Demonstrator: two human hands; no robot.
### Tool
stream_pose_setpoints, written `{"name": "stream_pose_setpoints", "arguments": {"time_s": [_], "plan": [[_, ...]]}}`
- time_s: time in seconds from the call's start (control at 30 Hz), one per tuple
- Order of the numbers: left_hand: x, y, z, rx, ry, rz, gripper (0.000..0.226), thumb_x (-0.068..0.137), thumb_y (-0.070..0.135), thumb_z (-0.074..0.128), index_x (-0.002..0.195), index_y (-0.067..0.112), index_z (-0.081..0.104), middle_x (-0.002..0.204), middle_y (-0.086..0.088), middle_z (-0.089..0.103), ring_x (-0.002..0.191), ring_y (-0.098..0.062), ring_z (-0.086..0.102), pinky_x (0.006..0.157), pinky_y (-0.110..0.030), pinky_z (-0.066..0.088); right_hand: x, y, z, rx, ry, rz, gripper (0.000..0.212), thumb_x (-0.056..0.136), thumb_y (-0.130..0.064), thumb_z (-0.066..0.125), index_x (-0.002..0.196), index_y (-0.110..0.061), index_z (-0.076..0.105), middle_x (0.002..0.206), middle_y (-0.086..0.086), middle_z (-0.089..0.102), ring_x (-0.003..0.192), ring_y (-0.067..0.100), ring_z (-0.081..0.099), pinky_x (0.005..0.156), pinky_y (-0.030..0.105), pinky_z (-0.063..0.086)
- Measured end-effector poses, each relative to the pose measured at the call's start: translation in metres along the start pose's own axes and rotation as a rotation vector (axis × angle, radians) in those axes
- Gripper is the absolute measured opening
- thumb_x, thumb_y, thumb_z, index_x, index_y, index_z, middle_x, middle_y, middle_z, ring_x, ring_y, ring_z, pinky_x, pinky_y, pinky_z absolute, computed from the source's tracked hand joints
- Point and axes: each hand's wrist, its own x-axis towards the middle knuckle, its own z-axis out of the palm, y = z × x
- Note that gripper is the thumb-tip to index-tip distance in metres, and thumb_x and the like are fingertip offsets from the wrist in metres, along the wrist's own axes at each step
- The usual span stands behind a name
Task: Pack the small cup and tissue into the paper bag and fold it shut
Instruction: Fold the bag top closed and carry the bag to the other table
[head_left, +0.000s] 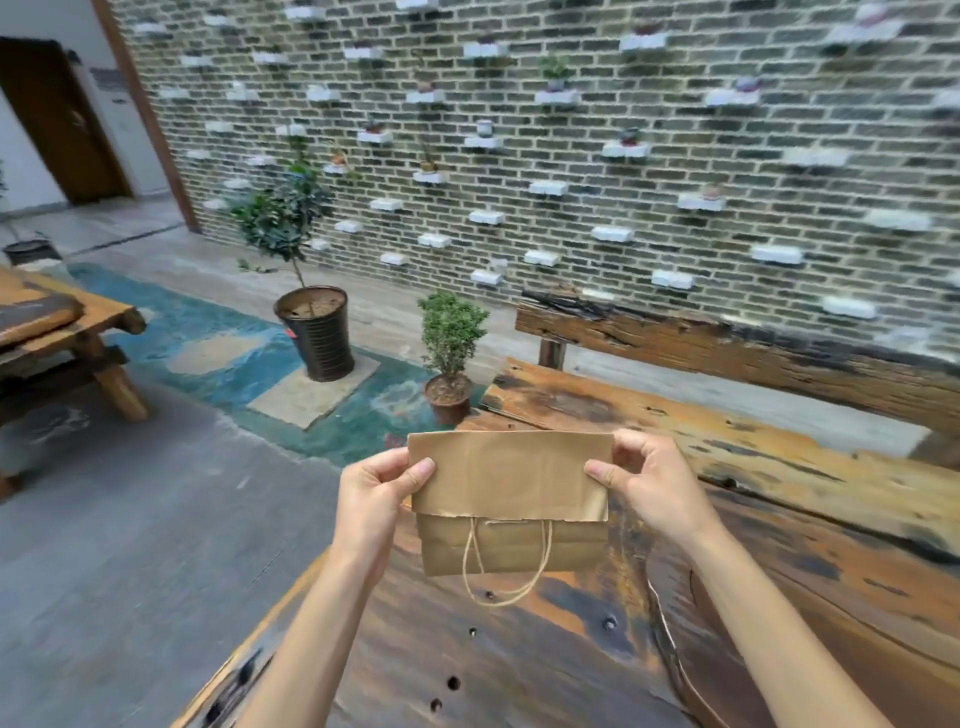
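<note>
A brown paper bag (511, 499) stands upright on the rough wooden table (571, 649), its top folded over toward me. A twine handle (506, 571) hangs below the folded flap. My left hand (379, 493) pinches the flap's left edge, thumb on the front. My right hand (647, 486) pinches the right edge the same way. The small cup and the tissue are not visible; the bag's inside is hidden.
The table's left edge (291, 587) drops to a grey floor. A thick wooden beam (727, 348) runs behind the table. A small potted shrub (451, 353) and a taller potted tree (311, 312) stand on the floor before a brick wall. A wooden bench (67, 332) is at far left.
</note>
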Motion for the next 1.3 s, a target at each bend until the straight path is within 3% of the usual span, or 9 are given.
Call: {"name": "stream_pose_setpoints", "arguments": {"time_s": [0.13, 0.23, 0.33, 0.47, 0.53, 0.8, 0.93, 1.1, 1.3], "plan": [[0.033, -0.034, -0.006, 0.015, -0.114, -0.082, 0.006, 0.081, 0.008, 0.074, 0.082, 0.003, 0.077, 0.084, -0.010, 0.074, 0.079, -0.020, 0.062, 0.081, -0.041, 0.048, 0.002, 0.023, 0.022, 0.011, 0.053, 0.119, 0.027, 0.083, -0.002, 0.074, 0.070, -0.025, 0.067, 0.064, -0.025, 0.070, 0.060, -0.012, 0.059, 0.065, 0.008, 0.044], [0.053, -0.064, -0.007, 0.025, -0.199, -0.121, 0.035, 0.071, 0.028, 0.083, 0.079, -0.003, 0.067, 0.083, -0.008, 0.063, 0.081, -0.018, 0.055, 0.078, -0.038, 0.042, -0.002, 0.048, 0.037, 0.035, 0.112, 0.217, 0.019, 0.083, 0.001, 0.073, 0.078, -0.018, 0.073, 0.079, -0.009, 0.078, 0.076, 0.007, 0.071, 0.079, 0.027, 0.054], [0.063, -0.090, -0.003, 0.043, -0.237, -0.193, 0.007, 0.079, 0.001, 0.073, 0.072, 0.002, 0.073, 0.070, 0.008, 0.074, 0.069, -0.005, 0.066, 0.070, -0.022, 0.051, -0.009, 0.071, 0.050, 0.004, 0.155, 0.298, 0.011, 0.082, -0.006, 0.075, 0.087, -0.016, 0.076, 0.085, 0.005, 0.079, 0.082, 0.028, 0.073, 0.081, 0.041, 0.055], [0.070, -0.128, -0.001, 0.102, -0.307, -0.264, 0.017, 0.084, -0.005, 0.067, 0.070, -0.006, 0.057, 0.055, 0.015, 0.066, 0.055, 0.003, 0.059, 0.057, -0.010, 0.045, -0.014, 0.096, 0.066, -0.035, 0.215, 0.369, 0.028, 0.080, -0.003, 0.076, 0.084, -0.030, 0.072, 0.063, -0.005, 0.072, 0.059, 0.004, 0.063, 0.066, 0.022, 0.049], [0.077, -0.148, -0.004, 0.144, -0.326, -0.335, 0.015, 0.083, -0.003, 0.070, 0.068, -0.002, 0.069, 0.063, 0.011, 0.072, 0.062, -0.002, 0.064, 0.060, -0.013, 0.048, -0.016, 0.108, 0.076, -0.072, 0.191, 0.410, 0.025, 0.081, -0.001, 0.075, 0.085, -0.024, 0.070, 0.055, -0.009, 0.067, 0.052, -0.005, 0.057, 0.058, 0.012, 0.044], [0.085, -0.214, -0.012, 0.327, -0.387, -0.495, 0.044, 0.082, -0.002, 0.072, 0.044, 0.019, 0.063, 0.049, 0.015, 0.059, 0.050, 0.000, 0.052, 0.056, -0.015, 0.043, -0.032, 0.177, 0.117, -0.140, 0.121, 0.662, 0.031, 0.075, 0.001, 0.079, 0.066, -0.026, 0.067, 0.068, -0.003, 0.075, 0.060, -0.001, 0.065, 0.067, 0.021, 0.051], [0.085, -0.250, -0.012, 0.391, -0.395, -0.531, 0.054, 0.080, 0.002, 0.075, 0.041, 0.019, 0.042, 0.049, 0.013, 0.035, 0.051, -0.006, 0.032, 0.061, -0.029, 0.031, -0.036, 0.203, 0.130, -0.159, 0.141, 0.729, 0.024, 0.072, -0.005, 0.082, 0.067, -0.025, 0.070, 0.072, -0.006, 0.076, 0.069, 0.003, 0.070, 0.073, 0.026, 0.053], [0.085, -0.276, -0.015, 0.467, -0.413, -0.594, 0.030, 0.079, 0.003, 0.076, 0.052, 0.005, 0.063, 0.060, 0.004, 0.056, 0.065, -0.014, 0.052, 0.068, -0.031, 0.041, -0.036, 0.228, 0.137, -0.131, 0.131, 0.782, 0.021, 0.073, 0.001, 0.081, 0.068, -0.016, 0.071, 0.073, -0.005, 0.074, 0.061, -0.018, 0.062, 0.064, 0.000, 0.044], [0.083, -0.286, -0.009, 0.454, -0.372, -0.666, 0.035, 0.080, -0.001, 0.074, 0.053, 0.021, 0.075, 0.056, 0.015, 0.069, 0.054, 0.005, 0.061, 0.071, -0.027, 0.049, -0.039, 0.254, 0.146, -0.069, 0.106, 0.828, 0.028, 0.073, 0.004, 0.080, 0.065, -0.020, 0.069, 0.077, 0.001, 0.075, 0.070, 0.003, 0.068, 0.070, 0.014, 0.049]]}}
